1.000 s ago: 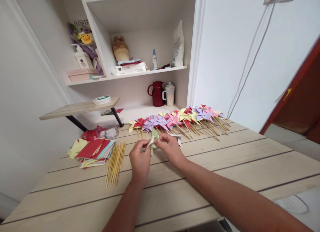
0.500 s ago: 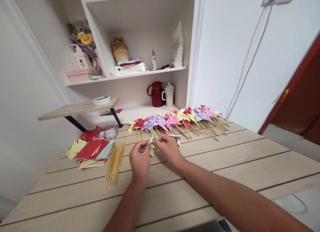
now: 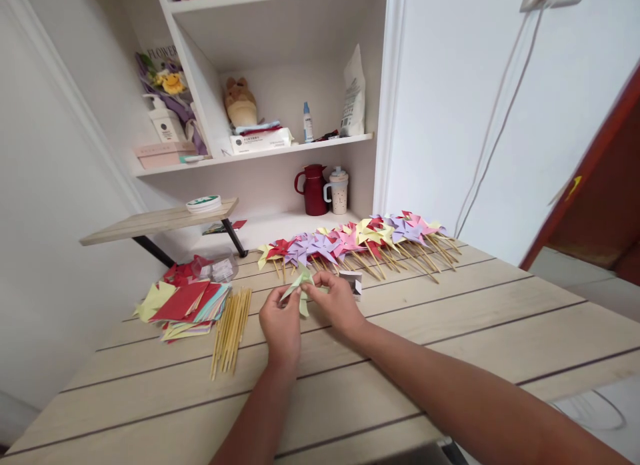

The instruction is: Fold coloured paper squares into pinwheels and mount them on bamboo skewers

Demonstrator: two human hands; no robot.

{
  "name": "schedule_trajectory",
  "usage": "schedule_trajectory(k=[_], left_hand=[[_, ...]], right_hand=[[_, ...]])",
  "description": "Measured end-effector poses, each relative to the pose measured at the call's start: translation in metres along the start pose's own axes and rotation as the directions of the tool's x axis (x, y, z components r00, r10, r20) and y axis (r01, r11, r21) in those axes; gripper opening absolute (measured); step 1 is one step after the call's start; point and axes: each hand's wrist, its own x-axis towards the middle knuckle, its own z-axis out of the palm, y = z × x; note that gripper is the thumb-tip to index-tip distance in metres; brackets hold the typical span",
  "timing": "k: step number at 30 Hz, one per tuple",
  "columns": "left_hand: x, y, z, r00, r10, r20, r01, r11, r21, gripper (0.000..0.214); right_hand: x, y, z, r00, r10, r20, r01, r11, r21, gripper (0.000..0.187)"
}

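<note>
Between my two hands is a pale green paper pinwheel (image 3: 303, 307), its pointed blades sticking out above, below and to the left. My left hand (image 3: 281, 318) pinches it from the left with thumb and fingers. From the right, my right hand (image 3: 334, 301) presses thumb and fingertips on its centre. Whether a pin sits there is hidden by the fingers. Just behind my right hand lies a small open box (image 3: 356, 285). To the left of my left hand is a bundle of thin wooden sticks (image 3: 233, 328).
Finished pinwheels on sticks (image 3: 350, 241) lie in a row along the table's back. Coloured paper sheets (image 3: 185, 301) are stacked at left, near a clear plastic container (image 3: 220, 270). A small wooden riser (image 3: 160, 221) stands behind them. A red jug (image 3: 315, 191) and cup (image 3: 339, 193) stand in the shelf.
The pinwheel has turned slightly in my fingers, and a blade now points out to the left. Both hands keep their pinch in nearly the same place.
</note>
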Motion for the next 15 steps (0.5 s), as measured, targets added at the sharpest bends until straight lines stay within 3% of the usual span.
schedule_trajectory(k=[4, 9, 12, 15], left_hand=[[0.0019, -0.0009, 0.0021, 0.998, -0.056, -0.002, 0.055, 0.994, -0.092, 0.024], [0.0014, 0.0012, 0.0014, 1.000, -0.003, -0.012, 0.003, 1.000, -0.012, 0.021], [0.0001, 0.0041, -0.0018, 0.982, 0.188, -0.018, -0.183, 0.970, 0.160, 0.010], [-0.0009, 0.0062, -0.0056, 0.894, 0.447, 0.027, -0.433, 0.848, 0.305, 0.006]], right_hand=[[0.0021, 0.0027, 0.0005, 0.998, 0.047, 0.047, -0.052, 0.991, 0.124, 0.022], [0.0031, 0.0030, 0.0006, 0.991, 0.071, 0.112, -0.100, 0.954, 0.281, 0.023], [0.0032, 0.0011, -0.0022, 0.991, 0.048, 0.124, -0.080, 0.961, 0.264, 0.019], [0.0031, -0.0001, -0.0057, 0.994, 0.007, 0.114, -0.031, 0.976, 0.215, 0.014]])
